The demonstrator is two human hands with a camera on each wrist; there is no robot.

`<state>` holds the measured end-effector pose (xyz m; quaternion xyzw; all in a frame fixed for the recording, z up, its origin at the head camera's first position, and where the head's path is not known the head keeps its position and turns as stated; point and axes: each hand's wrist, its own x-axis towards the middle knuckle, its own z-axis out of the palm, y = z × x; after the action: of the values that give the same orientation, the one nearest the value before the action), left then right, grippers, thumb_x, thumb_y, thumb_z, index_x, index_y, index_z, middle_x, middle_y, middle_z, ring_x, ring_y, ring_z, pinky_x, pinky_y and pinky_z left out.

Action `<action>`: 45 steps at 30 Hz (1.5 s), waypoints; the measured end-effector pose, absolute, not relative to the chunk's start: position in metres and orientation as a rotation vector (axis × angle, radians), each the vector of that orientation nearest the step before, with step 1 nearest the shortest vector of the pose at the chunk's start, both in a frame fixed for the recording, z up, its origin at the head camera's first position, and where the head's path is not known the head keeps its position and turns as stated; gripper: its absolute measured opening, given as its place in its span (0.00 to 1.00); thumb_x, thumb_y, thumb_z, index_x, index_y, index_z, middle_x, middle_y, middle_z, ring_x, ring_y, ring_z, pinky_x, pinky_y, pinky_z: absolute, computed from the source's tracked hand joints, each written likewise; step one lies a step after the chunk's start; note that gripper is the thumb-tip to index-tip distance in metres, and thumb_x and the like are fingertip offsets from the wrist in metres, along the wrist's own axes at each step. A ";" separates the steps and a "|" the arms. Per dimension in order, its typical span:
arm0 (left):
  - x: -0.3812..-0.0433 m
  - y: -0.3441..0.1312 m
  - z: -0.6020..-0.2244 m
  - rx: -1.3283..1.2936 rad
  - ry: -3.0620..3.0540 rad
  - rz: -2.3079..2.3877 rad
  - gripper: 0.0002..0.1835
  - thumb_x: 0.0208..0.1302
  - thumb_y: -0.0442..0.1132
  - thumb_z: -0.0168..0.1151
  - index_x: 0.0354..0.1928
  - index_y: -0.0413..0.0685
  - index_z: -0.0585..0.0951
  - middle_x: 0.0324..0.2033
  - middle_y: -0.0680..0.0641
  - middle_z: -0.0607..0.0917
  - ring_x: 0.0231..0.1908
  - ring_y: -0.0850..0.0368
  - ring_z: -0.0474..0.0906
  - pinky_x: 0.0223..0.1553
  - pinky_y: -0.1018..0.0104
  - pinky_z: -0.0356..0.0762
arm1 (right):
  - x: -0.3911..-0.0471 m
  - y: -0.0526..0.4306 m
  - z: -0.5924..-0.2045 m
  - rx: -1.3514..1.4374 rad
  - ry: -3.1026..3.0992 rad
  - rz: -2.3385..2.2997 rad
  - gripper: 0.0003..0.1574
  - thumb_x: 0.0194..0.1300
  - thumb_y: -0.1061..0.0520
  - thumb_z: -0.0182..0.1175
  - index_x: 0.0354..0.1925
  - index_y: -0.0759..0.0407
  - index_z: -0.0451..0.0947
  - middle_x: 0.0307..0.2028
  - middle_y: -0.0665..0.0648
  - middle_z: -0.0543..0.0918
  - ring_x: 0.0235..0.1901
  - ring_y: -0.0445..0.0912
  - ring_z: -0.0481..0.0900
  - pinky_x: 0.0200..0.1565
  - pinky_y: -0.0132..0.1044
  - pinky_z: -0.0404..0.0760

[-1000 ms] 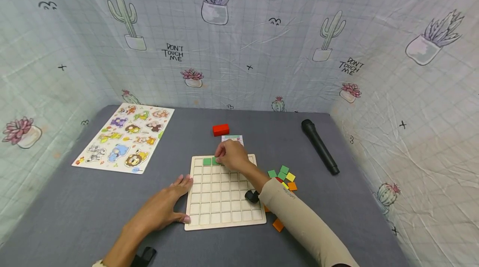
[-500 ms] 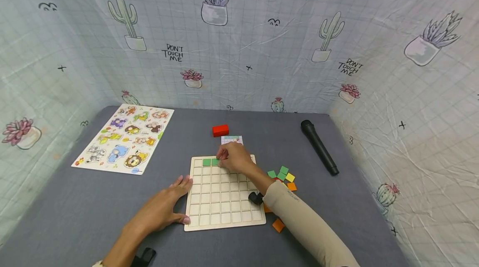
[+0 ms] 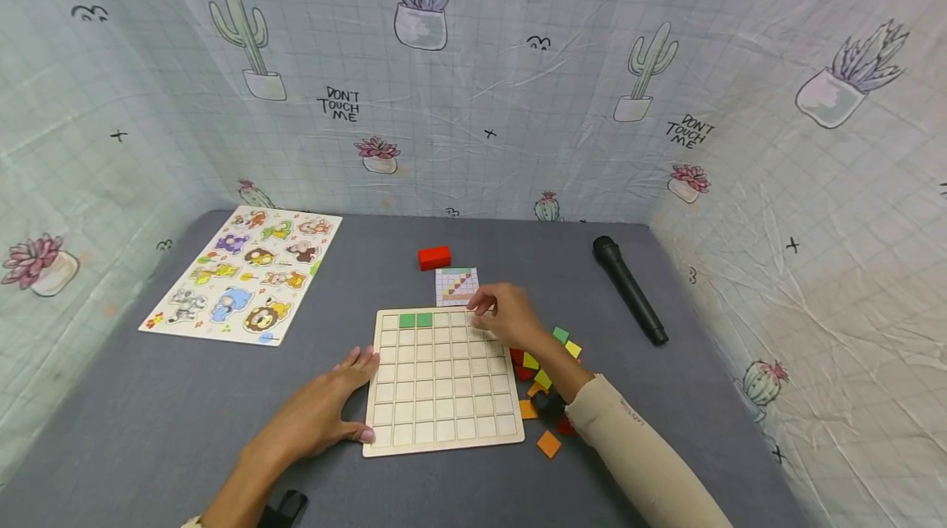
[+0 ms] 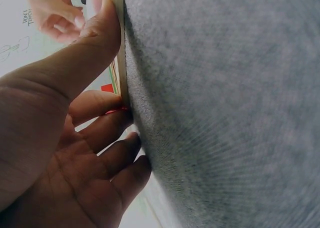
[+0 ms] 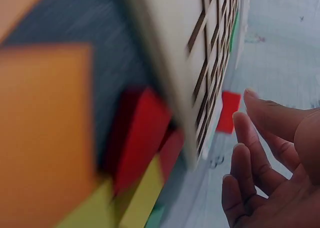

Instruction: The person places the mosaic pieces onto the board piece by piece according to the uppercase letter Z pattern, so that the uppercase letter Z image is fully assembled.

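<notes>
A wooden grid board (image 3: 436, 384) lies flat, with two green square tiles (image 3: 416, 321) side by side in its far row. My left hand (image 3: 321, 405) rests at the board's left edge, thumb and fingertips spread along it; the left wrist view shows the thumb (image 4: 102, 25) against the rim. Over the far right corner of the board hovers my right hand (image 3: 510, 316), its thumb and fingers loosely bent with nothing between them. In the right wrist view that hand (image 5: 275, 158) is beyond the board's edge, fingertips apart.
Loose orange (image 3: 549, 444), yellow and red tiles lie right of the board, partly under the right forearm. Behind it are a small pattern card (image 3: 455, 285) and a red block (image 3: 434, 257). An animal picture board (image 3: 247, 277) lies left, a black microphone (image 3: 630, 289) right.
My right hand has left the second green tile and moved right across the board's far row, uncovering that tile and the pattern card. My left hand has stayed put.
</notes>
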<state>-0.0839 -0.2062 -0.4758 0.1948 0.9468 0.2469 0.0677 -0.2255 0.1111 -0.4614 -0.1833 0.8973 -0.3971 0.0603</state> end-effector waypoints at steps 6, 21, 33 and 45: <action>-0.084 -0.206 -0.477 0.590 2.856 0.739 0.59 0.46 0.50 0.85 0.79 0.37 0.67 0.79 0.36 0.66 0.80 0.32 0.60 0.73 0.32 0.67 | -0.221 0.145 -0.464 -0.491 2.756 -1.179 0.08 0.66 0.61 0.74 0.45 0.57 0.89 0.35 0.52 0.85 0.32 0.46 0.77 0.39 0.38 0.80; -0.084 -0.207 -0.475 0.604 2.853 0.756 0.59 0.46 0.50 0.85 0.79 0.36 0.68 0.79 0.35 0.67 0.80 0.31 0.60 0.73 0.32 0.67 | -0.207 0.211 -0.468 -0.402 2.782 -0.969 0.10 0.61 0.61 0.78 0.42 0.55 0.89 0.36 0.52 0.86 0.35 0.43 0.80 0.41 0.39 0.82; -0.084 -0.206 -0.475 0.586 2.848 0.744 0.59 0.46 0.50 0.85 0.79 0.36 0.67 0.80 0.36 0.66 0.80 0.32 0.59 0.74 0.32 0.66 | -0.204 0.206 -0.469 -0.399 2.785 -0.971 0.09 0.63 0.61 0.77 0.36 0.52 0.85 0.29 0.51 0.83 0.27 0.43 0.78 0.32 0.37 0.79; -0.083 -0.205 -0.473 0.582 2.844 0.744 0.59 0.46 0.52 0.85 0.79 0.37 0.67 0.79 0.36 0.67 0.80 0.32 0.60 0.73 0.33 0.67 | -0.212 0.167 -0.456 -0.435 2.838 -1.092 0.07 0.64 0.56 0.77 0.35 0.50 0.86 0.29 0.49 0.85 0.28 0.44 0.78 0.34 0.37 0.78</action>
<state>-0.0828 -0.2053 -0.4726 0.1938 0.9465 0.2477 0.0723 -0.2119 0.1670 -0.4563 -0.1414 0.9234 -0.3552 0.0349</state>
